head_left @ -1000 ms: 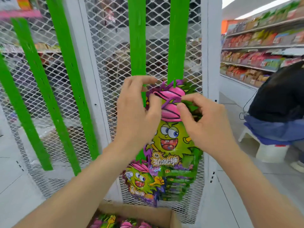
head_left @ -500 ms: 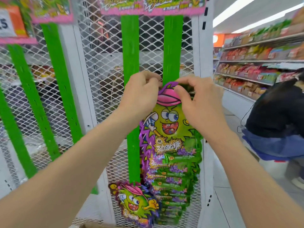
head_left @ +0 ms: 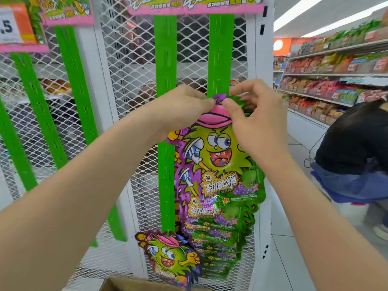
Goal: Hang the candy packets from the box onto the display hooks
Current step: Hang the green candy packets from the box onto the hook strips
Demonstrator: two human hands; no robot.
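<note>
Head view: left hand (head_left: 178, 110) and right hand (head_left: 252, 124) both pinch the top of the candy packet (head_left: 218, 158) between them.

One left hand (head_left: 180, 110), one right hand (head_left: 254, 131), five green strips (head_left: 165, 70) and one box (head_left: 130, 284) are counted; stacked candy packets (head_left: 216, 162) can't be tallied

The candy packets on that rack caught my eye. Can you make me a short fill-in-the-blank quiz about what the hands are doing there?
1. The left hand and the right hand both pinch the top of a candy packet whose cartoon face wears a ____ cap.
2. The top of that packet is held at a ____ hanging strip on the white mesh.
3. A corner of the cardboard box shows at the ____ edge of the view.

Missing words: pink; green; bottom.
</note>
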